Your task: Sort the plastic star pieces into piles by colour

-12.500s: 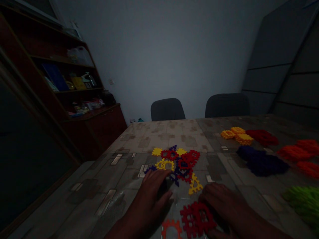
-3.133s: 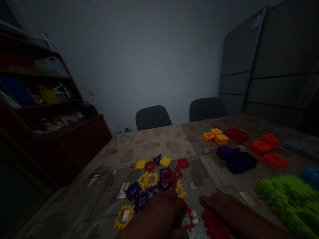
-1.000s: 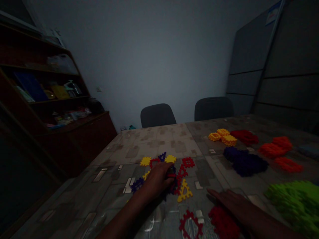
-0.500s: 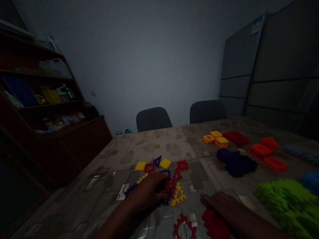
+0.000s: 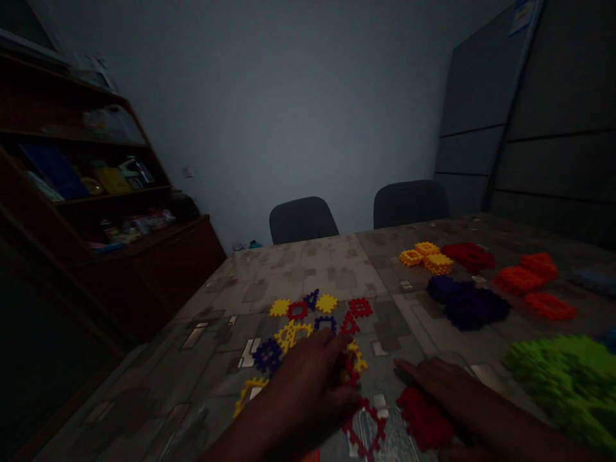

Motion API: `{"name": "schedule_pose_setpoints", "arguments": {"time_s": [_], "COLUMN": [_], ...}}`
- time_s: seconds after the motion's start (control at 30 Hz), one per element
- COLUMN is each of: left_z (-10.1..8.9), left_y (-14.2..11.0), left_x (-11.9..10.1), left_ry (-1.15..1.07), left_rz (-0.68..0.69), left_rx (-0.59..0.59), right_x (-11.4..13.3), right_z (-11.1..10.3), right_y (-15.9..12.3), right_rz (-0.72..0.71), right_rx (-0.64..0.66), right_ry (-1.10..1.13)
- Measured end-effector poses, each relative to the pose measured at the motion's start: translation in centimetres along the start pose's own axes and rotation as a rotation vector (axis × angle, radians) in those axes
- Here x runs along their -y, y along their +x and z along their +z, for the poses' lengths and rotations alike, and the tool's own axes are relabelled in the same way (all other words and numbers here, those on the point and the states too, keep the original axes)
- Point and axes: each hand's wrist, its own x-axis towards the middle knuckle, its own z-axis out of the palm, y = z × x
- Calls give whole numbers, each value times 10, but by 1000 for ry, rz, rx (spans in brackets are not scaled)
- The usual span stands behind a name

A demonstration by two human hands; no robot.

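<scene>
Flat plastic toothed building pieces in several colours and shapes lie on the table. My left hand is curled over the joined or close-set pieces, with a red toothed piece between its thumb and fingers. Its palm hides part of the group. A yellow piece shows just beyond the fingertips. My right hand lies with fingers stretched out along a stack of red toothed pieces, covering its right side. Between the hands is a red toothed ring.
Farther out lie yellow squares, a red square and a dark blue square. Toward the right stand dark blue, orange, yellow and green piles. Two chairs stand behind the table.
My left hand has moved right and nearer me, uncovering yellow and dark blue pieces. My right hand stays by the red stack. The view has shifted slightly.
</scene>
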Motion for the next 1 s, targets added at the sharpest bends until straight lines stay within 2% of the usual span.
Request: {"name": "schedule_pose_setpoints", "arguments": {"time_s": [0.13,0.23,0.37,0.5,0.63,0.83,1.0], "left_z": [19,31,39,44,44,43,38], "left_y": [-9,-6,-1,1,0,-2,-2], "left_x": [-23,-26,-27,-29,-28,-14,-7], "left_ry": [63,129,173,165,163,172,103], "left_rz": [42,24,-31,-35,23,129,126], "left_rx": [106,173,242,233,243,215,208], "right_x": [12,4,-8,-6,-8,-8,-2], "right_z": [-8,-3,5,6,9,10,8], "right_y": [-2,-2,-1,1,2,1,2], "right_rz": [14,-26,-43,-27,-56,-48,-26], "right_rx": [29,-5,-43,-4,-62,-48,-32], "right_ry": [-32,-28,-17,-19,-43,-9,-45]}}
